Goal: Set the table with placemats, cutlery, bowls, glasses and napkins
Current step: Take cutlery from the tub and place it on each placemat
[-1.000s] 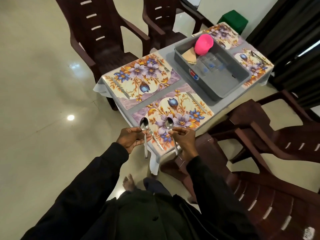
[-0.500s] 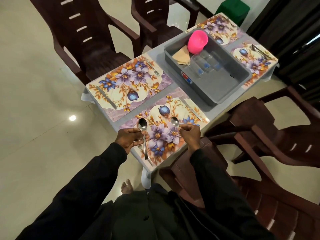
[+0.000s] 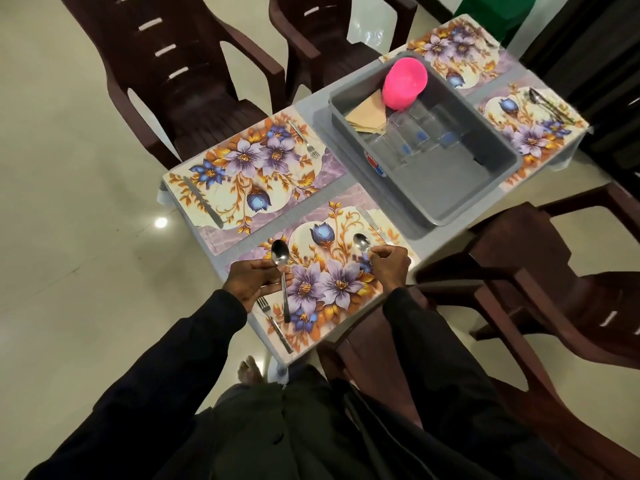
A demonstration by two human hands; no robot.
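Note:
My left hand (image 3: 254, 280) holds a steel spoon (image 3: 281, 268) by its neck over the left side of the near floral placemat (image 3: 332, 282). My right hand (image 3: 389, 266) pinches a second spoon (image 3: 361, 242) over the mat's right side. A fork (image 3: 273, 322) lies on the mat's left edge, below my left hand. The far-left placemat (image 3: 249, 174) carries a knife (image 3: 202, 202) and a fork (image 3: 304, 138). A grey tub (image 3: 450, 188) holds pink bowls (image 3: 403, 83), clear glasses (image 3: 412, 133) and tan napkins (image 3: 369, 112).
Two more placemats (image 3: 533, 140) lie past the tub, the right one with cutlery (image 3: 547, 105) on it. Dark brown plastic chairs (image 3: 180, 77) stand around the table, one (image 3: 540, 292) close on my right. A green box (image 3: 495, 12) sits at the top.
My hands have moved apart over the near placemat, the right spoon going toward the mat's right side. The view has shifted closer to the table.

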